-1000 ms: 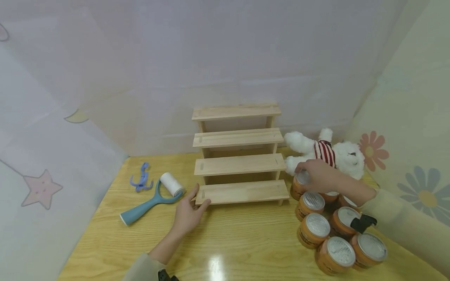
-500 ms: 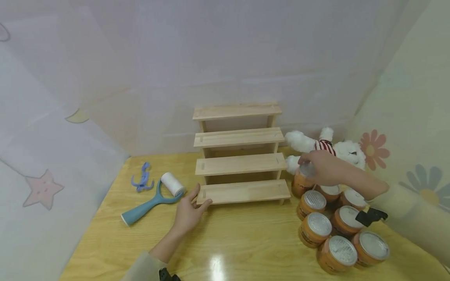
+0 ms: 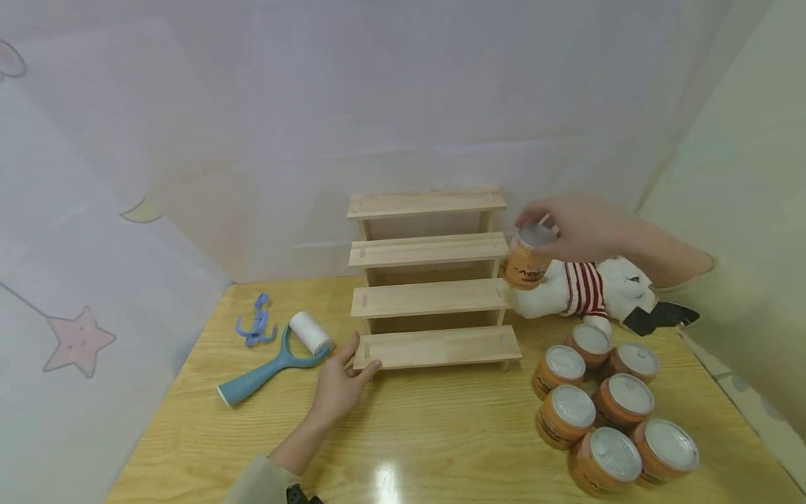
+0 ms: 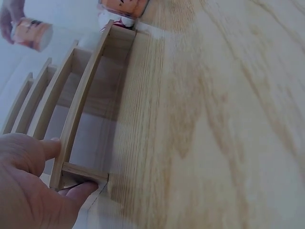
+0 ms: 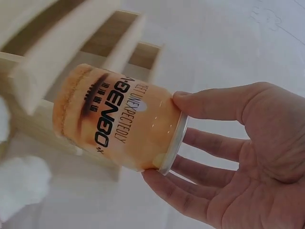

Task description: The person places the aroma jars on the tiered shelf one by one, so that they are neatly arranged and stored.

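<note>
- Right hand (image 3: 582, 227) holds one orange can (image 3: 525, 259) by the lid rim, fingertips pinching from above; the can hangs in the air just off the right end of the stepped wooden rack (image 3: 431, 280), level with its second shelf from the top.
- Wrist view: the can (image 5: 119, 119) is tilted, held only at the rim. A light grip, so I'd level it before it meets a shelf and land the base flat.
- Left hand (image 3: 340, 385) rests on the counter (image 3: 441, 434), fingers relaxed and touching the lowest shelf's left end, thumb (image 4: 50, 148) against the front edge. It is worth pressing there, since the rack looks light and may slide.
- Six more cans (image 3: 604, 413) sit clustered on the counter to the right, apart from the rack.
- A plush toy (image 3: 588, 290) lies just under the raised can; best to keep clear of it.
- A lint roller (image 3: 277, 360) and a blue hook (image 3: 255, 322) lie left of the rack.
</note>
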{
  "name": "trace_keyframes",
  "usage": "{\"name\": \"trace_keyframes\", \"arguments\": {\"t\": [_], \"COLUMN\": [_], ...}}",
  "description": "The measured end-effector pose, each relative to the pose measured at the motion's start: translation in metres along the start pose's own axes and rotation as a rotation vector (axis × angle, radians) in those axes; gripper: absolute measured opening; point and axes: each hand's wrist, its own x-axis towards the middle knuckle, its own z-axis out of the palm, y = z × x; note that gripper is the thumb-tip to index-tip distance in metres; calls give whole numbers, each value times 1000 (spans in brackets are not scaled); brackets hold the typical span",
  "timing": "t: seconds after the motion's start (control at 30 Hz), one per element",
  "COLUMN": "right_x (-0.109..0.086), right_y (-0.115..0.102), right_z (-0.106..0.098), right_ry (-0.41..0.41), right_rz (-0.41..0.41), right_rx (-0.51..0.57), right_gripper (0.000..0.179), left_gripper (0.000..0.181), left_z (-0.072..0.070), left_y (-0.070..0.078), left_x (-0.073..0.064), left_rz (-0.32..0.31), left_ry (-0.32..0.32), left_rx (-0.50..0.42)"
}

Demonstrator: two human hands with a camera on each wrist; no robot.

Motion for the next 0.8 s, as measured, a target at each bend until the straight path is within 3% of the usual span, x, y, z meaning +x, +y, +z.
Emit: {"name": "trace_keyframes", "arguments": {"t": [0.27,0.47,0.8], "right_x": [42,64,106], "right_y": [-15,-22,-44], "right_z": [-38,-43,-45], "right_ry": [20,-1,7], "right_rz": [-33,-21,22], "right_rx": [18,25,3], "right_gripper": [39,40,46], "left_gripper": [86,87,83], "left_z": [1,2,4], "left_y": [1,1,2], "left_x": [1,2,3], "left_rz": [-6,-33,-12], "left_ry": [3,-3,43], "left_rx": [-39,-87,-63]}}
